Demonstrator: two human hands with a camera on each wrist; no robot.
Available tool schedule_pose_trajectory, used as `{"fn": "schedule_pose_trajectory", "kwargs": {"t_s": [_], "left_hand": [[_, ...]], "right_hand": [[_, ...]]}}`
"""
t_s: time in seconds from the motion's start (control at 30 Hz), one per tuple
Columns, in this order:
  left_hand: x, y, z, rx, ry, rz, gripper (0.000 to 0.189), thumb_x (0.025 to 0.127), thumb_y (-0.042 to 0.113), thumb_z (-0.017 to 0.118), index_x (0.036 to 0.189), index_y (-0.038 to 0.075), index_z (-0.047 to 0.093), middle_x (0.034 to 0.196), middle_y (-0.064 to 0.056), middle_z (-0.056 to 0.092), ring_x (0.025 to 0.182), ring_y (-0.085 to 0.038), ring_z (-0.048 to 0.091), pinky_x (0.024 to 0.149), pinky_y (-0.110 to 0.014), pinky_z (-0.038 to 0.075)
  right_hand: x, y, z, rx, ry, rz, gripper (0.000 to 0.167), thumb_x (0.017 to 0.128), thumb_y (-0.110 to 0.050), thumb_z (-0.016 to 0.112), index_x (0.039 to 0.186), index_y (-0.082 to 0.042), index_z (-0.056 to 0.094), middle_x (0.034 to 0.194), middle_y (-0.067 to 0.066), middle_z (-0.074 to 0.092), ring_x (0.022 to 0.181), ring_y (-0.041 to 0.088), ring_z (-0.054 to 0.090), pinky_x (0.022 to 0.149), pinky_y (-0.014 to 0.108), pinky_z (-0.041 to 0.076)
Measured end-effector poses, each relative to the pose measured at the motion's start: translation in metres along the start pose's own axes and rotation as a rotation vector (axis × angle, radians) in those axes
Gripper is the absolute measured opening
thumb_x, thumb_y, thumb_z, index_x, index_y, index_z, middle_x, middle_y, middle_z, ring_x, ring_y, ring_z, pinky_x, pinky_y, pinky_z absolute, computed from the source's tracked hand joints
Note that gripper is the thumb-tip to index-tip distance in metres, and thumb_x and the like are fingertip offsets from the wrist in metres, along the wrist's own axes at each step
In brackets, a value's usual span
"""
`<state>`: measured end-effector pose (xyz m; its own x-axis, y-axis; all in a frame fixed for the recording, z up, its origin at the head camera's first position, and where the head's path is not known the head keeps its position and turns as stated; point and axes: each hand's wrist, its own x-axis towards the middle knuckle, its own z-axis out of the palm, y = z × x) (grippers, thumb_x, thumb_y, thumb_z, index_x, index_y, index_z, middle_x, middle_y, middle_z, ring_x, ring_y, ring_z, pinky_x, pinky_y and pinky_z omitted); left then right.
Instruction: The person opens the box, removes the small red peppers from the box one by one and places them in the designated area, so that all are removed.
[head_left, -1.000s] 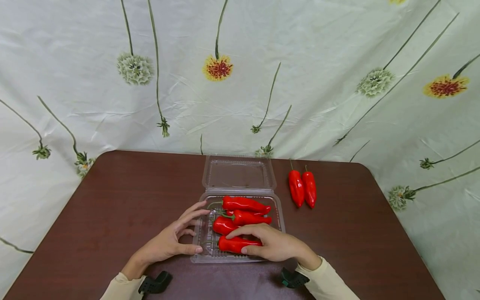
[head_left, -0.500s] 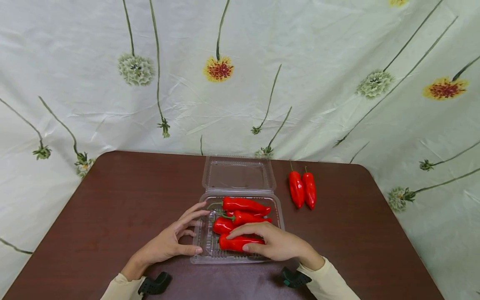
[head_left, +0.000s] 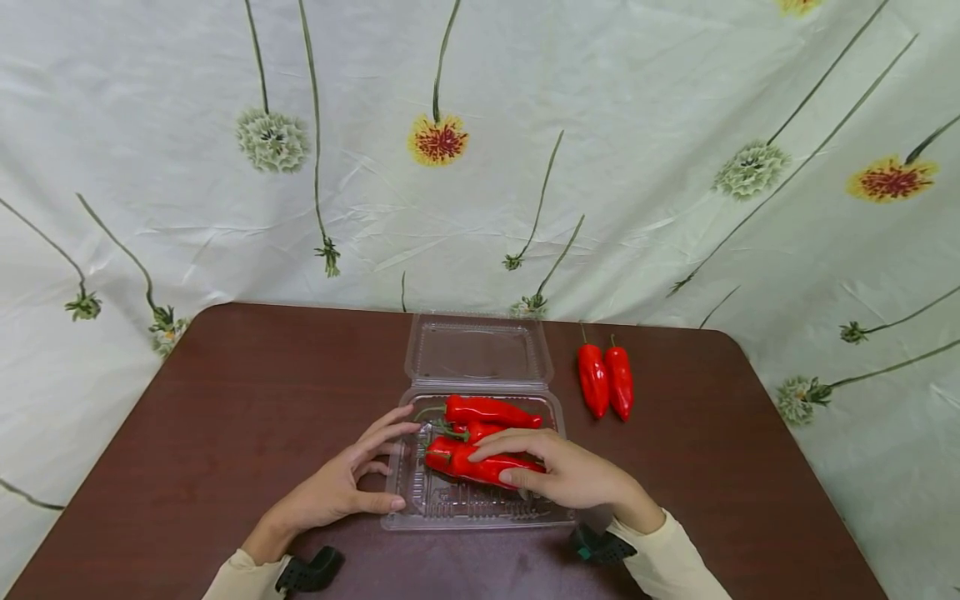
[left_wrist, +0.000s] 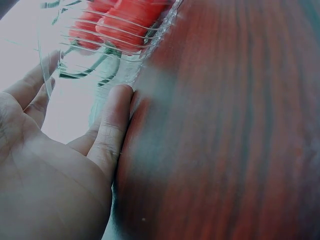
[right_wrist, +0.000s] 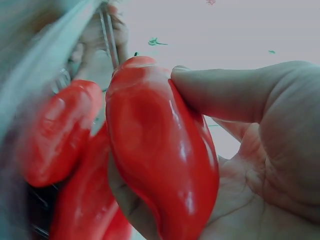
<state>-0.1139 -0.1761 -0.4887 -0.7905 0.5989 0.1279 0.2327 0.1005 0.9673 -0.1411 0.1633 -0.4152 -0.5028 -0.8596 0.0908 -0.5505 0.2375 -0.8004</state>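
A clear plastic clamshell box (head_left: 480, 523) lies with its lid (head_left: 480, 350) folded back, several glossy red peppers (head_left: 491, 408) with green stems inside. My right hand (head_left: 577, 471) holds one red pepper (right_wrist: 157, 135) over the front half of the box, thumb on one side and fingers round the other. In the head view that pepper overlaps another one behind it. At the box's left side, my left hand (head_left: 337, 479) is spread, with thumb (left_wrist: 112, 125) and fingertips at the rim. Through the ribbed wall, the left wrist view shows pepper ends and stems.
Two more red peppers (head_left: 606, 379) lie side by side on the brown wooden table (head_left: 285, 383), right of the lid. A pale cloth (head_left: 480, 167) printed with flowers hangs behind the table's back edge.
My right hand has shifted the held pepper away from the front of the box, back and slightly right, against the other peppers. The left hand stays in place.
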Motion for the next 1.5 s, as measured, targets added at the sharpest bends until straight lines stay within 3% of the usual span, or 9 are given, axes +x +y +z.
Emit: {"fn": "schedule_pose_trajectory", "kwargs": {"t_s": [0.4,0.73,0.87,1.1,1.3,1.5], "left_hand": [[0.001,-0.003,0.001,0.002,0.013,-0.041,0.084,0.085,0.007,0.079,0.155,0.011,0.034,0.168,-0.006,0.010,0.129,-0.029,0.050,0.094,-0.030,0.048],[0.002,-0.003,-0.001,0.011,0.000,-0.025,0.082,0.086,0.008,0.078,0.155,0.009,0.033,0.168,-0.010,0.009,0.130,-0.032,0.049,0.094,-0.031,0.048],[0.003,-0.002,0.000,0.006,0.002,-0.031,0.081,0.086,0.008,0.078,0.155,0.009,0.034,0.167,-0.010,0.010,0.130,-0.035,0.048,0.094,-0.031,0.048],[0.002,-0.001,0.001,0.010,0.007,-0.025,0.081,0.086,0.007,0.078,0.154,0.009,0.035,0.168,-0.007,0.010,0.130,-0.032,0.049,0.094,-0.030,0.048],[0.001,-0.001,0.001,0.004,0.008,-0.028,0.080,0.086,0.006,0.078,0.154,0.009,0.036,0.168,-0.005,0.011,0.130,-0.032,0.049,0.094,-0.030,0.048],[0.000,-0.001,0.001,0.007,0.008,-0.021,0.080,0.086,0.006,0.077,0.154,0.009,0.036,0.168,-0.007,0.011,0.130,-0.030,0.049,0.093,-0.031,0.048]], "right_hand": [[-0.015,-0.005,-0.027,0.026,0.134,0.102,0.035,0.100,-0.013,0.061,0.134,-0.020,0.064,0.142,0.001,0.058,0.137,0.024,0.048,0.108,0.035,0.045],[-0.031,0.001,-0.050,0.012,0.252,0.186,0.037,0.100,-0.015,0.061,0.136,-0.023,0.061,0.144,-0.001,0.056,0.138,0.023,0.047,0.107,0.033,0.045],[-0.039,0.006,-0.059,0.001,0.309,0.232,0.039,0.100,-0.015,0.061,0.138,-0.024,0.058,0.144,0.000,0.056,0.132,0.026,0.050,0.099,0.032,0.050],[-0.052,0.024,-0.076,0.033,0.429,0.320,0.040,0.100,-0.012,0.060,0.139,-0.019,0.057,0.132,0.011,0.059,0.115,0.032,0.053,0.083,0.030,0.056],[-0.065,0.046,-0.089,0.099,0.540,0.381,0.039,0.104,-0.012,0.053,0.143,-0.009,0.052,0.142,0.020,0.050,0.115,0.028,0.055,0.086,0.026,0.053],[-0.075,0.056,-0.097,0.186,0.644,0.478,0.044,0.106,-0.015,0.050,0.150,-0.015,0.044,0.150,0.018,0.043,0.122,0.031,0.051,0.087,0.030,0.056]]}}
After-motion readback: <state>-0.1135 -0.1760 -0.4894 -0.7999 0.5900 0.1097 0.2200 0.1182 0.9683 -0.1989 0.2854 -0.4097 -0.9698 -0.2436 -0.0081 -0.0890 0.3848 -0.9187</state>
